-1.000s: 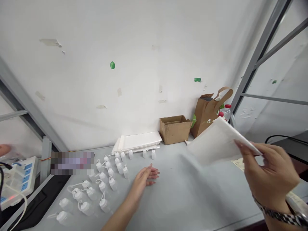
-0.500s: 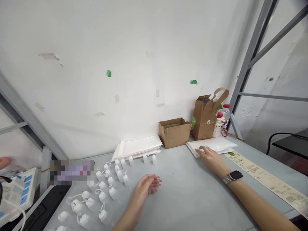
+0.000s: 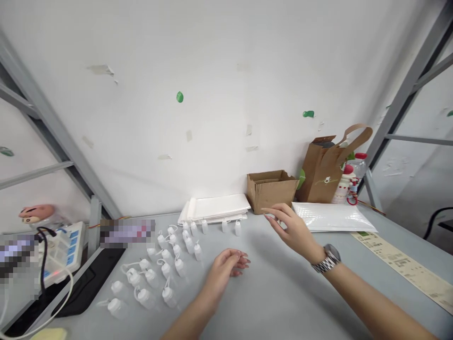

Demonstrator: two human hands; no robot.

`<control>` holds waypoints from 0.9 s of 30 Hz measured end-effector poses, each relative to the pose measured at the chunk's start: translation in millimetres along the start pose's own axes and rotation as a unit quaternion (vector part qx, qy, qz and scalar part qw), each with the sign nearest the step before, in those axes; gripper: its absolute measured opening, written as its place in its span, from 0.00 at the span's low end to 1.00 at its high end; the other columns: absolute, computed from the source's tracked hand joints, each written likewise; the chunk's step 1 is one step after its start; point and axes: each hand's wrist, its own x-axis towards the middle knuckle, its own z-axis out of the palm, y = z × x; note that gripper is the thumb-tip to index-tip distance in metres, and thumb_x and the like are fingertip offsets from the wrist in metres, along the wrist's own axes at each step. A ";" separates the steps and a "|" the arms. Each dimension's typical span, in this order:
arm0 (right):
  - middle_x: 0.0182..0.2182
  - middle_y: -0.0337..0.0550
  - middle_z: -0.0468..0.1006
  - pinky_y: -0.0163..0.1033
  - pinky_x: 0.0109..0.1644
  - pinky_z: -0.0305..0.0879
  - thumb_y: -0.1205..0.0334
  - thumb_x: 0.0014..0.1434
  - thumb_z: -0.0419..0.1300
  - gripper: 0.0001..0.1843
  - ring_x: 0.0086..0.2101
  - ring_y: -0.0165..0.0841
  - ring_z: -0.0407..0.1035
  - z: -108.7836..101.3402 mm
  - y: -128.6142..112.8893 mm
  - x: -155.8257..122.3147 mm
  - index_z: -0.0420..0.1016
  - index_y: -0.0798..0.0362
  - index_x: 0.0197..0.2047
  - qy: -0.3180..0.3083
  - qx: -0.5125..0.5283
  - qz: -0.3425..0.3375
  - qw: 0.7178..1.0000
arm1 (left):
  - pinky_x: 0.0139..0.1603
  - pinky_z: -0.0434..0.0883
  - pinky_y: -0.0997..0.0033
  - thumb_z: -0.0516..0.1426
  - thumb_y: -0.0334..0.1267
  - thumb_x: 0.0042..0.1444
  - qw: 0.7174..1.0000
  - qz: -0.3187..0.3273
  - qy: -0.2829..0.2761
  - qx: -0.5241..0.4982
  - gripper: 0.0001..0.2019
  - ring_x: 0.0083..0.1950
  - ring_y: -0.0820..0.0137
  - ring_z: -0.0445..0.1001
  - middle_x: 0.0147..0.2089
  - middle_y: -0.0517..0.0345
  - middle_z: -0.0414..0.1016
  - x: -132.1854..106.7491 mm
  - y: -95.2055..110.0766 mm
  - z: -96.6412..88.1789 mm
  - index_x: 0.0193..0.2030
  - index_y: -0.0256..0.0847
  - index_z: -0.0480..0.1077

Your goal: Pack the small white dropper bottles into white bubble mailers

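Observation:
My left hand (image 3: 225,267) rests on the grey table (image 3: 276,293) with its fingers loosely curled and nothing in them, just right of a cluster of small white squeeze bottles (image 3: 166,264). My right hand (image 3: 288,226), with a watch on the wrist, hovers open above the table with the fingers spread. It is between a stack of white bubble mailers (image 3: 216,208) at the back and a single white bubble mailer (image 3: 332,217) lying flat to its right. It touches neither.
A small open cardboard box (image 3: 271,189) and a brown paper bag (image 3: 327,172) with bottles beside it stand against the wall. A long printed paper strip (image 3: 406,269) lies at the right. A power strip (image 3: 62,245) with cables sits at the left, next to a black pad.
My right hand laid the white mailer flat at the back right, let go, and moved left and up with open fingers. My left hand stayed put. The view shifted a little.

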 end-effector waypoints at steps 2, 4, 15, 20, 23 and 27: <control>0.39 0.46 0.70 0.35 0.35 0.67 0.59 0.63 0.46 0.14 0.32 0.30 0.67 17.1 -4.9 23.3 0.69 0.51 0.47 -0.035 0.055 0.047 0.997 | 0.36 0.64 0.70 0.58 0.52 0.41 1.000 -0.002 -0.001 -0.007 0.19 0.37 0.66 0.73 0.35 0.49 0.77 1.8 -1.3 -0.2 0.31 0.37 0.71; 0.39 0.46 0.70 0.36 0.40 0.66 0.61 0.62 0.49 0.13 0.35 0.31 0.68 37.7 -2.1 43.8 0.70 0.53 0.45 -0.095 0.052 0.053 0.993 | 0.36 0.64 0.70 0.58 0.52 0.41 1.000 0.002 -0.006 -0.012 0.18 0.37 0.66 0.73 0.35 0.49 0.77 2.3 -2.1 -0.3 0.31 0.37 0.71; 0.40 0.49 0.73 0.42 0.43 0.59 0.61 0.56 0.59 0.10 0.42 0.40 0.65 108.3 18.8 70.1 0.74 0.55 0.41 -0.175 -0.071 -0.009 0.982 | 0.37 0.63 0.70 0.57 0.51 0.42 0.999 0.002 0.004 -0.033 0.19 0.37 0.65 0.74 0.34 0.49 0.77 -0.5 -2.2 1.0 0.34 0.37 0.69; 0.38 0.48 0.73 0.39 0.40 0.56 0.63 0.58 0.56 0.07 0.39 0.37 0.65 105.7 21.4 74.4 0.75 0.54 0.37 -0.141 -0.103 -0.061 0.983 | 0.37 0.63 0.70 0.58 0.52 0.40 0.999 -0.004 -0.004 -0.043 0.20 0.36 0.66 0.74 0.33 0.50 0.77 -3.2 -1.2 3.3 0.33 0.37 0.68; 0.35 0.48 0.74 0.39 0.38 0.54 0.66 0.60 0.53 0.10 0.36 0.37 0.65 104.9 21.9 77.5 0.75 0.55 0.34 -0.104 -0.116 -0.088 0.984 | 0.37 0.63 0.70 0.58 0.51 0.40 0.999 -0.008 -0.003 -0.044 0.20 0.36 0.67 0.74 0.33 0.51 0.77 -3.5 -0.2 3.8 0.34 0.36 0.67; 0.33 0.48 0.75 0.41 0.39 0.54 0.70 0.60 0.51 0.12 0.35 0.36 0.64 100.6 23.3 80.0 0.75 0.55 0.33 -0.036 -0.120 -0.111 0.986 | 0.35 0.63 0.71 0.59 0.51 0.40 0.999 -0.010 0.005 -0.045 0.20 0.35 0.67 0.73 0.32 0.51 0.77 -2.2 0.7 3.0 0.33 0.36 0.67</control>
